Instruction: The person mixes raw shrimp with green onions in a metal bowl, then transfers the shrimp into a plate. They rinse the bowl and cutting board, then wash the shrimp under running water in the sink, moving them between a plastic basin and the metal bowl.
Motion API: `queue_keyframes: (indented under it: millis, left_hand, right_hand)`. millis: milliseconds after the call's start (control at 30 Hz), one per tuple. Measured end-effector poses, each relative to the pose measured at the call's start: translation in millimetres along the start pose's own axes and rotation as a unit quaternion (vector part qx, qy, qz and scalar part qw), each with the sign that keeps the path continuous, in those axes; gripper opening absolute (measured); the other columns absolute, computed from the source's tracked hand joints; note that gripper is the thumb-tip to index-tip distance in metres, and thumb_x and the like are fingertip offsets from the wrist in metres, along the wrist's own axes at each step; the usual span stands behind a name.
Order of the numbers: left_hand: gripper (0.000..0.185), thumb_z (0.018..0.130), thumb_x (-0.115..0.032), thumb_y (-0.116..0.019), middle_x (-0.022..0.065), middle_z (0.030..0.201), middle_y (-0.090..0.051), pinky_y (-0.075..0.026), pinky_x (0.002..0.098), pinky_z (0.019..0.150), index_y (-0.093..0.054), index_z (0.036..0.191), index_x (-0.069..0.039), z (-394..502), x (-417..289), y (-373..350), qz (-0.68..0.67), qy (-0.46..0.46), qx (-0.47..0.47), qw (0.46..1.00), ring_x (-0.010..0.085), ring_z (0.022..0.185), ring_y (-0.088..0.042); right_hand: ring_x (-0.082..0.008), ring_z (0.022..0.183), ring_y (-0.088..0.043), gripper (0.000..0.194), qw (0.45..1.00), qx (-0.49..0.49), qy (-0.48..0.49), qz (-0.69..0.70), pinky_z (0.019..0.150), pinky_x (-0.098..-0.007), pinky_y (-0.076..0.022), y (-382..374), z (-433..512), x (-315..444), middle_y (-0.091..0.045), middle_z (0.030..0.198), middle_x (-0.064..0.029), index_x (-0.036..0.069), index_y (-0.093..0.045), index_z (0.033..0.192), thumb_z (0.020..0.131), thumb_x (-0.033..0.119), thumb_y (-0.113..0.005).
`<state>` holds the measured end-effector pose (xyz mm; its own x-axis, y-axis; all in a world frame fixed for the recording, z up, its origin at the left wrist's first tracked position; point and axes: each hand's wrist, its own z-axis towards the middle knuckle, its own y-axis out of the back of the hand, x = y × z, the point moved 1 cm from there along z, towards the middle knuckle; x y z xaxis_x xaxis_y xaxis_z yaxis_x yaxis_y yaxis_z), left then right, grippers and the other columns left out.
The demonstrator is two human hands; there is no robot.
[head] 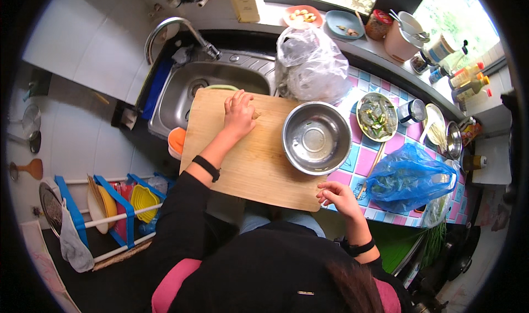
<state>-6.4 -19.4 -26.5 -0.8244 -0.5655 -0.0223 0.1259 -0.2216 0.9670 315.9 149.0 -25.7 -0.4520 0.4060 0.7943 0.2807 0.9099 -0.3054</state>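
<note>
My left hand [239,115] rests on the wooden cutting board [252,164], its fingers closed over a small brown piece of food [256,115], perhaps ginger. Most of that piece is hidden under the palm. On the right part of the board stands a stainless steel bowl [316,139] with a shiny bare inside. Just off the board's near right corner is my right hand [341,199], fingers loosely bent and apart, with nothing seen in it. The board's far left part overlaps the sink [231,75].
A clear plastic bag [312,65] stands behind the bowl. To the right are a plate of shrimp with scallion [377,117], chopsticks [376,164], a glass jar [412,112] and a blue plastic bag [409,179]. The sill holds garlic in a pink dish [303,16] and several bottles [467,81].
</note>
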Motion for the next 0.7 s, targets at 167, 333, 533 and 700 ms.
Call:
queue_keyframes:
  millis: [167,333,533,700]
  left_hand:
    - [0.016,0.055,-0.014,-0.065,0.0041,0.112,-0.047,-0.022,0.0445,0.093,-0.059,0.07,-0.012,93.9,-48.0,67.4,-0.108,-0.096,-0.165,0.976,0.03,0.118,-0.03]
    - [0.015,0.059,-0.016,-0.066,0.0035,0.114,-0.047,-0.02,0.0443,0.094,-0.062,0.073,-0.012,213.1,-90.6,74.4,-0.098,-0.145,-0.203,0.963,0.0304,0.118,-0.029]
    - [0.052,0.065,-0.034,-0.071,0.0132,0.132,-0.028,-0.02,0.0517,0.094,-0.056,0.111,-0.016,322.6,-121.4,48.2,0.009,0.026,-0.104,0.994,0.0347,0.122,-0.019]
    - [0.065,0.066,-0.036,-0.072,0.0133,0.135,-0.018,-0.018,0.055,0.097,-0.046,0.122,-0.018,317.2,-75.8,82.1,-0.023,-0.01,-0.257,0.966,0.0362,0.124,-0.011]
  right_hand:
    - [-0.012,0.071,-0.059,0.024,0.998,-0.058,0.025,-0.002,0.061,-0.0234,-0.048,16.4,-17.7,-6.2,-0.062,0.083,-0.0091,-0.002,-0.054,0.105,0.083,0.008,-0.054]
    - [-0.0122,0.072,-0.059,0.023,0.99,-0.121,0.06,0.033,0.061,-0.0232,-0.0484,27.9,-43.9,-11.3,-0.063,0.084,-0.0087,-0.002,-0.055,0.104,0.083,0.007,-0.053]
    - [-0.0125,0.073,-0.059,0.023,0.979,-0.172,0.069,0.081,0.062,-0.0228,-0.0484,30.6,-65.4,-18.3,-0.063,0.085,-0.0094,-0.002,-0.054,0.105,0.084,0.007,-0.054]
    - [-0.0134,0.073,-0.059,0.022,0.982,-0.155,0.077,0.08,0.062,-0.0235,-0.0479,40.3,-47.4,-23.4,-0.062,0.083,-0.0091,-0.003,-0.055,0.104,0.084,0.006,-0.052]
